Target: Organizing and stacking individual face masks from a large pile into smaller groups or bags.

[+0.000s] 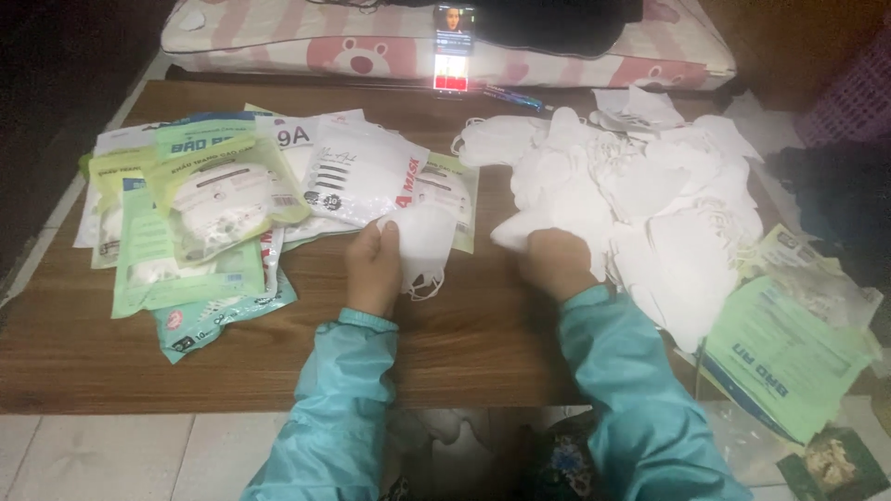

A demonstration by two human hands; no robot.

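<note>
My left hand (373,267) grips a white folded face mask (425,243) by its left edge, just above the wooden table (278,353); its ear loops hang below. My right hand (555,262) rests closed at the near edge of a large heap of loose white masks (640,186), fingers curled into the pile. Whether it holds a mask there I cannot tell. Both arms wear teal sleeves.
Packaged masks in green and white plastic bags (204,204) lie stacked on the table's left. Empty green bags (789,353) lie at the right edge. A phone (453,46) leans on a pink bear-print cushion (371,42) at the back. A pen (512,96) lies near it.
</note>
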